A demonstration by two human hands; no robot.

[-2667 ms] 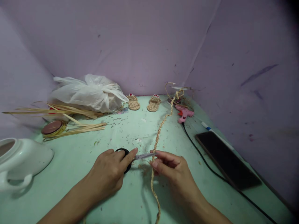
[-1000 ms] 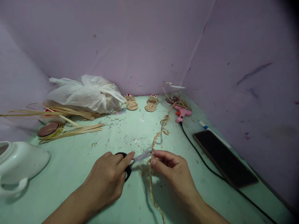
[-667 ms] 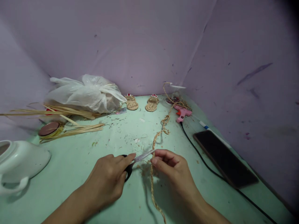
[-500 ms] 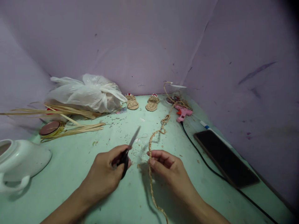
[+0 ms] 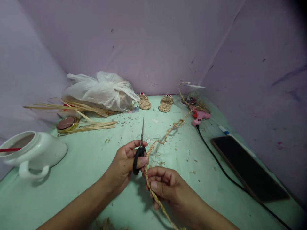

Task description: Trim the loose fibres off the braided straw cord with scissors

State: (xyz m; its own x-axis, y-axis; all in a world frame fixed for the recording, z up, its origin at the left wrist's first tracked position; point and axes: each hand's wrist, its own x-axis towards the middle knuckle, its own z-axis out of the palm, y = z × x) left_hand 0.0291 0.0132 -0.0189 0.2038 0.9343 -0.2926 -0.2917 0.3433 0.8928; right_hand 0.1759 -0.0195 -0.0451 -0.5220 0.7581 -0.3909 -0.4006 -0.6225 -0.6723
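My left hand (image 5: 128, 163) is closed around a small pair of scissors (image 5: 139, 158) with black handles, blades pointing away from me. Its fingertips also meet a braided straw cord (image 5: 158, 202) at the middle of the table. Just below, my right hand (image 5: 165, 183) pinches the same cord between thumb and fingers. From there the cord runs toward me past the lower edge, and away in loose twists toward a pink glue gun (image 5: 200, 117). Two small woven slippers (image 5: 166, 104) with red and white beads stand by the back wall.
On the left lie a white ceramic jug (image 5: 51, 147) on its side, straw strips (image 5: 96, 127), a round lidded tin (image 5: 66, 123) and a tied plastic bag (image 5: 100, 92). A black phone (image 5: 248, 167) and the glue gun's black cable (image 5: 216, 166) lie on the right.
My left hand has moved right with the scissors and now touches the cord. My right hand has come down and nearer to it. The view has shifted left.
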